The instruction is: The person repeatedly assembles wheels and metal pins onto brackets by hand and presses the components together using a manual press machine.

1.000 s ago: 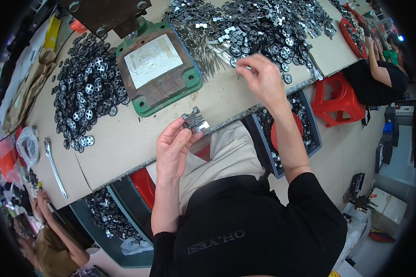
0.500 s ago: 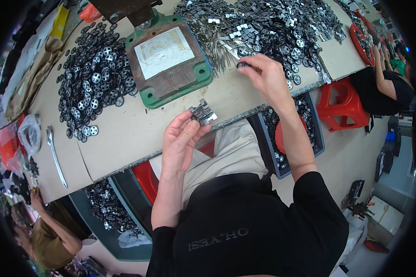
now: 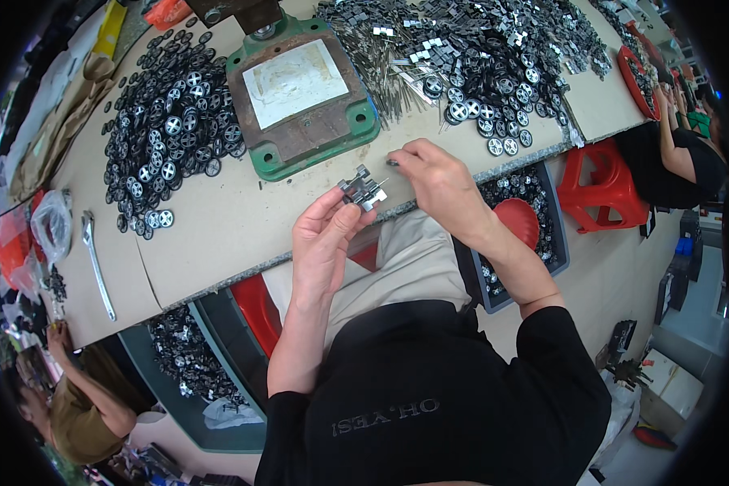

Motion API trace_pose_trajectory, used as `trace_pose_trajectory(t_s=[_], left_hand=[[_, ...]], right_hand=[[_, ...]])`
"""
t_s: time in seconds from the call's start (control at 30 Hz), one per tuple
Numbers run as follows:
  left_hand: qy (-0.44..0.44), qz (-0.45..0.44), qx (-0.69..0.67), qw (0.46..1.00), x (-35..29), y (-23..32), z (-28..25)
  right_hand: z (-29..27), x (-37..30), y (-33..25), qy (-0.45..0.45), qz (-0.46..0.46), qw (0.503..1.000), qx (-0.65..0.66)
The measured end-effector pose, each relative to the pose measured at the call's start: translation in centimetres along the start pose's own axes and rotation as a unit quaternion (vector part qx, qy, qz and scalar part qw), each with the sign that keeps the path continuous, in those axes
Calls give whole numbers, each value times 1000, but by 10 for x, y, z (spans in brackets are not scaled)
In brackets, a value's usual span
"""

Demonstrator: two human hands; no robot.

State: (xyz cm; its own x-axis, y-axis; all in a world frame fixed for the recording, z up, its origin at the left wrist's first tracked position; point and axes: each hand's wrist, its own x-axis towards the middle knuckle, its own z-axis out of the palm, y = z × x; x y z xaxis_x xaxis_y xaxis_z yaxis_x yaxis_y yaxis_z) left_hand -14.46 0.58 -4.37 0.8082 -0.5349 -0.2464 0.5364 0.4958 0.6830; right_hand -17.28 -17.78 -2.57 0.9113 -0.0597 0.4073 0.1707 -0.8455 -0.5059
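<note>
My left hand (image 3: 324, 239) pinches a small grey toy-car chassis (image 3: 363, 191) between thumb and fingers, just above the table's near edge. A thin metal axle juts from its right side. My right hand (image 3: 439, 185) is close by on the right, its thumb and forefinger closed on a small black wheel (image 3: 393, 163). Only the wheel's edge shows, and it is apart from the chassis, near the axle's end. Beyond both hands lies a heap of black wheels with silver spokes (image 3: 494, 101), mixed with loose metal axles (image 3: 389, 89) and grey chassis parts (image 3: 535, 36).
A green-framed press (image 3: 304, 101) stands on the table (image 3: 194, 259). Left of it are another wheel heap (image 3: 166, 138), a wrench (image 3: 97, 263) and plastic bags. Parts bins (image 3: 563, 235) flank my lap. A red stool (image 3: 599, 190) stands right; people work at both sides.
My right hand has come left and nearer from the wheel heap, bringing the black wheel close to the chassis. My left hand has shifted slightly right, still holding the chassis.
</note>
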Motion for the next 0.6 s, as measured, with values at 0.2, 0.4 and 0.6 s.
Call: trace_pose_trajectory(t_s=[0.2, 0.4, 0.6], left_hand=[[-7, 34, 24, 999, -1, -4, -1], [24, 42, 20, 999, -2, -4, 5], [27, 40, 28, 998, -2, -5, 5]], right_hand=[[-9, -9, -14, -58, 208, 900, 379], [-2, -15, -15, -43, 216, 870, 441], [0, -15, -18, -30, 219, 863, 453]])
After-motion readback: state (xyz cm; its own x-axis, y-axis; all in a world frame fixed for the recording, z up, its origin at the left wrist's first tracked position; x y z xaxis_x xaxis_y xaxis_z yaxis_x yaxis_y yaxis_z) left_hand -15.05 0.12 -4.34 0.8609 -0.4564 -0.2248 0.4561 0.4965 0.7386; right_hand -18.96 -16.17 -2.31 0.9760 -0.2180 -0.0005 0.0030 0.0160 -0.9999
